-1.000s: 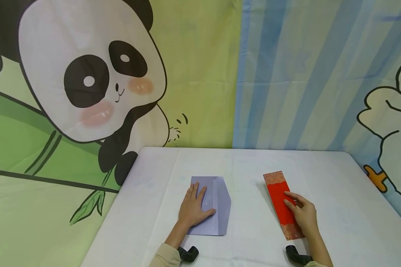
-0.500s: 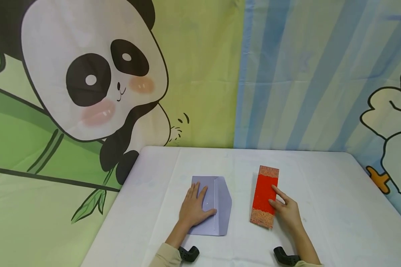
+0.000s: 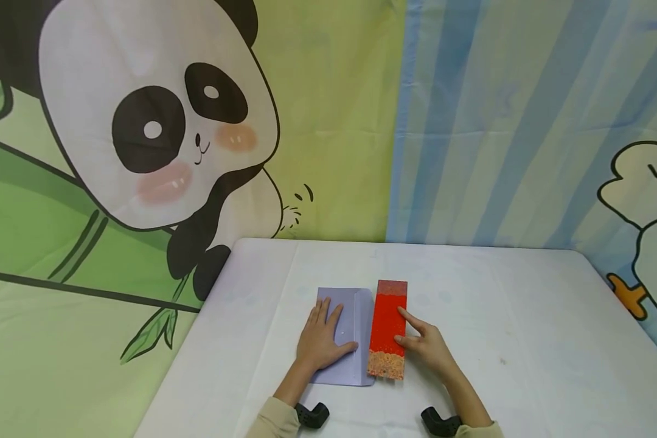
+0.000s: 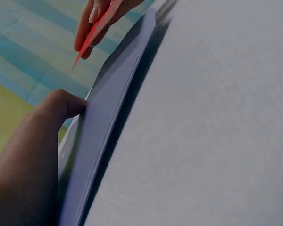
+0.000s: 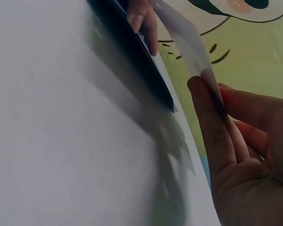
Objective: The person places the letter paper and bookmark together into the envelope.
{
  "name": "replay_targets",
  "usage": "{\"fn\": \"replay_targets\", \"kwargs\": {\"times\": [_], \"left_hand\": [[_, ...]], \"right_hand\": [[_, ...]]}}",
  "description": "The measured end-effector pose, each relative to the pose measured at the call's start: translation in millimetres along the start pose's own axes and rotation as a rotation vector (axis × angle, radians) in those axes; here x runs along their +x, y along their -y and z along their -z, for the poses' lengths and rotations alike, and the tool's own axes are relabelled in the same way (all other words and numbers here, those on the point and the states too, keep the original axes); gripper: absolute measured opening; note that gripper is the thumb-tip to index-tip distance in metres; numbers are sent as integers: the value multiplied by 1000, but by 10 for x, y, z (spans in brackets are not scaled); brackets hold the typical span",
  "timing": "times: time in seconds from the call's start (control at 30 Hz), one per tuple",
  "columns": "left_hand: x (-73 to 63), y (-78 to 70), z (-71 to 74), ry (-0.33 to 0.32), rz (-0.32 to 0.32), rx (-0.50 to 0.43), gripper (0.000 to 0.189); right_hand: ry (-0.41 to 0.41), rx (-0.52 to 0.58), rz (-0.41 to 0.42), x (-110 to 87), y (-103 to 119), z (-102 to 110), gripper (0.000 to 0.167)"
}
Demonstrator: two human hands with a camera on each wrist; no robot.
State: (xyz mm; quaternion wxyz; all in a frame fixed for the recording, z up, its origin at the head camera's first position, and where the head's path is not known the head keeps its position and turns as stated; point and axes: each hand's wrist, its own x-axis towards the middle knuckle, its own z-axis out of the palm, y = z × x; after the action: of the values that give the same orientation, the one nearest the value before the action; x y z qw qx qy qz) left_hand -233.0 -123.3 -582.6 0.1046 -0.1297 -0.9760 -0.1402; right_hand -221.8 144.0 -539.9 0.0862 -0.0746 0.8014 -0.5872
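Observation:
A lavender paper envelope (image 3: pixel 350 340) lies on the white table with its flap (image 3: pixel 365 334) on the right. My left hand (image 3: pixel 320 344) rests on it, fingers spread; in the left wrist view the thumb (image 4: pixel 68 103) touches its edge. Between thumb and fingers, my right hand (image 3: pixel 424 347) pinches the right edge of a long red card (image 3: pixel 387 322) with speckled orange-brown ends. The card's left edge overlaps the flap in the head view. The left wrist view has the red card (image 4: pixel 92 35) raised above the envelope (image 4: pixel 108 103), nearly edge-on.
A white cloth covers the table (image 3: pixel 498 304). Behind it hangs a printed backdrop with a panda (image 3: pixel 159 121) and blue stripes. Black curved devices sit at the left wrist (image 3: pixel 313 416) and the right wrist (image 3: pixel 440 423).
My right hand has carried the red card left, from the table's right side to the envelope's flap, turning it from slanted to nearly upright in the view. The left hand stays put on the envelope.

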Motion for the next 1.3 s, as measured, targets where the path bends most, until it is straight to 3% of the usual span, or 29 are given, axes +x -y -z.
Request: {"fn": "replay_targets", "kwargs": {"times": [0.2, 0.63, 1.03, 1.3], "left_hand": [[6, -7, -5, 1, 2, 4, 90], [9, -4, 11, -21, -14, 7, 88], [4, 0, -5, -17, -15, -13, 86], [5, 7, 0, -21, -20, -21, 86]], "right_hand": [[64, -75, 26, 66, -4, -141, 66], [-82, -246, 41, 89, 30, -329, 50], [-119, -185, 54, 124, 153, -432, 52], [-126, -228, 69, 166, 111, -474, 53]]}}
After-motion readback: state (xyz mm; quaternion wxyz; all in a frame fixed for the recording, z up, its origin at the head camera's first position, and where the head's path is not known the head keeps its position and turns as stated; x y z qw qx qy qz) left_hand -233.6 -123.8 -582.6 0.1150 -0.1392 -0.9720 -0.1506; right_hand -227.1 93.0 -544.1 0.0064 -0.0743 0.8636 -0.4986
